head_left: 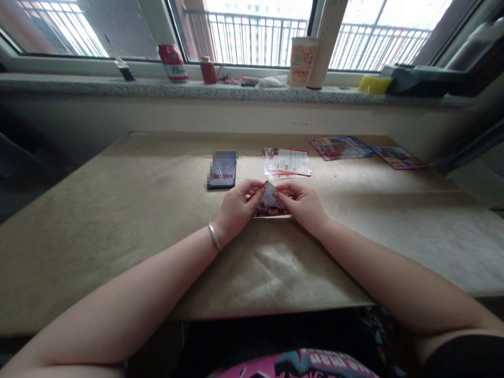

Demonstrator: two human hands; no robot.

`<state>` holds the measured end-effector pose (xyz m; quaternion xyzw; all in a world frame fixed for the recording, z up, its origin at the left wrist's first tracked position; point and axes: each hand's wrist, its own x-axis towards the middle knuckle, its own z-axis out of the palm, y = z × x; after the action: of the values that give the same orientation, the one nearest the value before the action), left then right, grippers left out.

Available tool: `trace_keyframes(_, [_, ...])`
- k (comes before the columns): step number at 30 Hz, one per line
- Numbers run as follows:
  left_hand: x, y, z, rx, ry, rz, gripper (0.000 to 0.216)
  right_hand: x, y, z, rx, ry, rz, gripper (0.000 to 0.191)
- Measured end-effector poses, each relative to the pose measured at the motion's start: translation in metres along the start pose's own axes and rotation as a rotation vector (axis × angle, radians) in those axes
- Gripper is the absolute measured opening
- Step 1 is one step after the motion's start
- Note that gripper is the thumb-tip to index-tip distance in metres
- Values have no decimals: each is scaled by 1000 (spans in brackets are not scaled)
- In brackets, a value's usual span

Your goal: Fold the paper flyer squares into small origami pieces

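Observation:
Between my two hands is a small printed paper sheet [271, 211], dark red and brown below, with a pale part rising to a point at its top. It looks folded, though my fingers cover both of its sides. My left hand [236, 207], with a silver bangle at the wrist, pinches the left slope of the point. On the opposite slope, the thumb and fingers of my right hand [306, 205] are closed. Just beyond my hands lies a loose stack of printed sheets [291, 160], white with red edges. A phone [222, 170] rests to the left of that stack.
Two colourful piles of printed sheets, one larger [342, 147] and one smaller [399, 157], lie at the back right of the table [118, 220]. The windowsill [236, 93] holds a can [172, 63], a red bottle [208, 71], a patterned cup [303, 62] and a yellow tape roll [374, 84].

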<state>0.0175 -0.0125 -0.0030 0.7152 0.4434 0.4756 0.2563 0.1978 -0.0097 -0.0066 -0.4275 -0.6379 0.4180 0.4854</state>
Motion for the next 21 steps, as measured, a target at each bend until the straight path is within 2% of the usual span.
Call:
trace_keyframes(5, [-2,6,1,-40,49,-27,27,-3,0,2,28,23,41,26])
trace_keyframes(9, [-4,7,2,-6,63,6,26,-4,-2,2,5,48,53,27])
trace_keyframes(21, [-5,13,0,149,75,82,25,-7,-4,1,-83,34,3,27])
